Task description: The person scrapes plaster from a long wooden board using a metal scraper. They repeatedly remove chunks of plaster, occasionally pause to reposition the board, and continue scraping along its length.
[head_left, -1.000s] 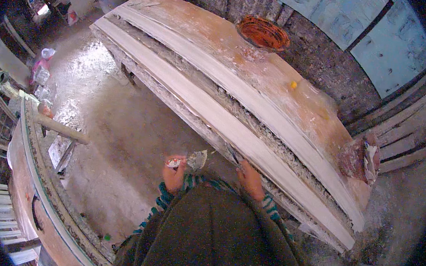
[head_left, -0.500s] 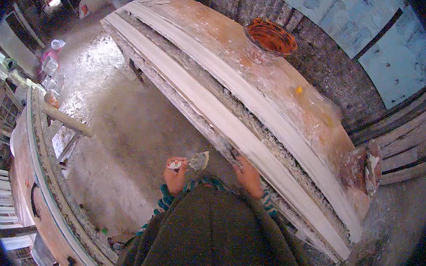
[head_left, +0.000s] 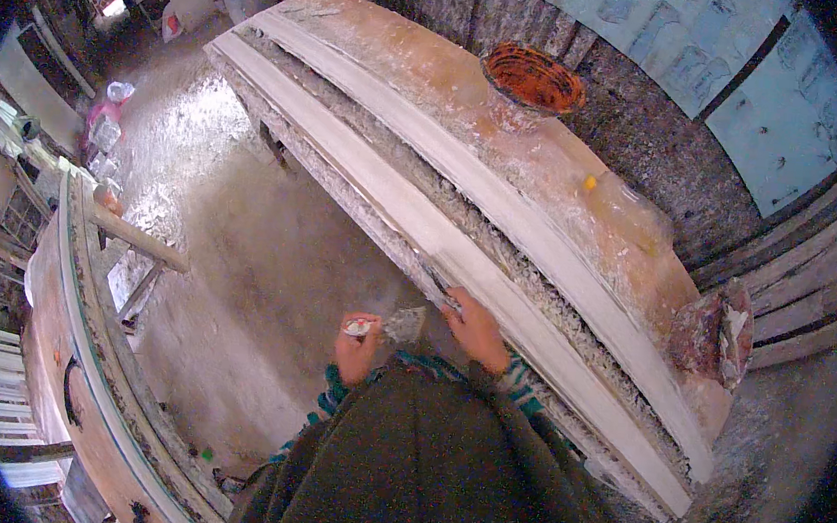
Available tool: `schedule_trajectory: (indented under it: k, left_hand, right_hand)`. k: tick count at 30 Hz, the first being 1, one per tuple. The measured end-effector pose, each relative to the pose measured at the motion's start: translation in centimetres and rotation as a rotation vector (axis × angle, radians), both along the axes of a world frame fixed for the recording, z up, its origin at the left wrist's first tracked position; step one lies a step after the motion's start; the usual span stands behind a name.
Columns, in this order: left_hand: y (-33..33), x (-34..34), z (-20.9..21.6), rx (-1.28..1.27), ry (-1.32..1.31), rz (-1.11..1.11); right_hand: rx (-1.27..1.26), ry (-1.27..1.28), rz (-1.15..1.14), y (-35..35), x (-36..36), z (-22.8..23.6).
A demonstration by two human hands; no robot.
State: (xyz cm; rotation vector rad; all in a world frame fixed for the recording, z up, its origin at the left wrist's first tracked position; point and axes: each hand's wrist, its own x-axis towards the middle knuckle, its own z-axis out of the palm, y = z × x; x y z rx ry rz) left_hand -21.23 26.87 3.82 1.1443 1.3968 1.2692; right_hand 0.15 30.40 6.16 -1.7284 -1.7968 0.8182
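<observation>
My left hand [head_left: 354, 353] is closed around a putty knife whose broad, whitish, smeared blade [head_left: 405, 325] points right, over the floor. A small white and red piece [head_left: 358, 327] shows at the fingers of that hand; I cannot tell whether it is the handle end. My right hand [head_left: 478, 332] grips a thin dark tool, seemingly a scraper [head_left: 434, 274], against the near edge of a long pale plank [head_left: 384, 195]. A second long pale plank [head_left: 466, 157] runs alongside, with a rough, crumb-filled groove between them.
Both planks lie on a wide dusty table [head_left: 411, 49]. On it stand an orange-brown basin [head_left: 533, 77], a clear bottle with a yellow cap [head_left: 629, 211] and a whitish crusted bag [head_left: 713, 334]. Another long wooden piece [head_left: 97, 413] stands at left. Plastic bags [head_left: 104, 129] lie on the floor.
My right hand has shifted up and left along the plank's near edge with the scraper. My left hand and its putty knife have moved slightly right.
</observation>
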Motion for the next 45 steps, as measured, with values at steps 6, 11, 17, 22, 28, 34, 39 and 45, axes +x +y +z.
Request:
schedule_trajectory:
  k: [6, 11, 17, 22, 28, 34, 39, 45]
  left_hand:
    - [2.0, 7.7, -0.5, -0.032, -0.222, -0.393]
    - [4.8, 10.5, -0.7, -0.071, -0.2, -0.592]
    - [10.3, 1.3, -0.6, 0.237, -0.125, 0.067]
    - [12.7, -4.7, 0.1, 0.373, -0.046, 0.558]
    - [7.5, 3.7, 2.2, 0.251, -0.085, 0.079]
    - [8.2, 7.0, 0.1, 0.17, -0.261, 0.019]
    - [12.1, -3.5, -0.2, 0.494, 0.454, 0.526]
    - [6.4, -13.2, -1.7, 0.423, 0.391, 0.626]
  right_hand:
    - [-0.027, 0.114, -0.241, -5.0, 8.0, 2.7]
    - [-0.043, 0.023, -0.446, -10.4, 10.9, 1.8]
    - [-0.132, 0.04, -0.378, -12.4, 9.8, 4.4]
    - [-0.092, 0.076, -0.319, -11.8, 9.8, 3.9]
    - [-0.02, -0.052, -0.107, -11.2, 10.1, 1.0]
    - [-0.059, -0.13, -0.029, -10.4, 9.7, -1.0]
    - [0.072, -0.171, -0.1, -9.2, 7.7, -2.1]
    - [0.112, -0.155, -0.094, -6.8, 4.7, -3.1]
